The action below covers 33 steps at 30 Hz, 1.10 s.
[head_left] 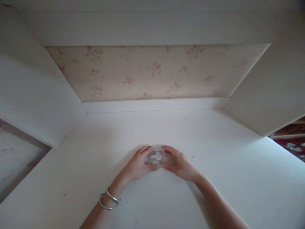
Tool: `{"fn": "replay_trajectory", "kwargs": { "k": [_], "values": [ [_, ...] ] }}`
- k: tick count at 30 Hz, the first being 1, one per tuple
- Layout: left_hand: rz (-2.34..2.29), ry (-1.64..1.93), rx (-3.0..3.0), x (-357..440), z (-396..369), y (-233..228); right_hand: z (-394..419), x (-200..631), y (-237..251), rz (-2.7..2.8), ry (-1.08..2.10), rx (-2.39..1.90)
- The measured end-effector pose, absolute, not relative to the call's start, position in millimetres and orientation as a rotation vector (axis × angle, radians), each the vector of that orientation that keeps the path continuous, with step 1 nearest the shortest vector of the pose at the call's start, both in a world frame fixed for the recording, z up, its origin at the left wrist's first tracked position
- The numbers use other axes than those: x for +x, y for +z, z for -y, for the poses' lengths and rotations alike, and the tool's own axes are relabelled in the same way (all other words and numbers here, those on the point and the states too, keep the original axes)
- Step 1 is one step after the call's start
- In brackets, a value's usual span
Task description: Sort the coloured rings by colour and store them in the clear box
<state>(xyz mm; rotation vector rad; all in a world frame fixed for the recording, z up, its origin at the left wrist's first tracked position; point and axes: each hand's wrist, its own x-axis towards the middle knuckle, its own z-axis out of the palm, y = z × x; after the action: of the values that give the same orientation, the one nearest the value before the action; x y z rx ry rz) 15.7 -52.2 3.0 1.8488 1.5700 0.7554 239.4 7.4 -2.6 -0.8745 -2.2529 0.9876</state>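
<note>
A small clear plastic box is held between my two hands at the middle of the white desk. Through its lid show a white piece and some small bits in grey and yellow, too small to name. My left hand wraps around the box's left end, thumb along the near side and fingers along the far side. Around the right end, my right hand grips in the same way. Whether the box rests on the desk or hangs just above it, I cannot tell. Silver bangles circle my left wrist.
White side panels stand left and right of the desk, with a flowered back wall behind and a white board overhead. Red and brown things show past the desk's right edge. A small dark mark lies at the left.
</note>
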Motion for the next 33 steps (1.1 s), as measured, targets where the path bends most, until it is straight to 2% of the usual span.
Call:
{"fn": "replay_trajectory", "kwargs": {
  "k": [33],
  "values": [
    [-1.593, 0.676, 2.019, 13, 55, -7, -8, 240, -8, 2.402, 0.845, -0.892]
  ]
}}
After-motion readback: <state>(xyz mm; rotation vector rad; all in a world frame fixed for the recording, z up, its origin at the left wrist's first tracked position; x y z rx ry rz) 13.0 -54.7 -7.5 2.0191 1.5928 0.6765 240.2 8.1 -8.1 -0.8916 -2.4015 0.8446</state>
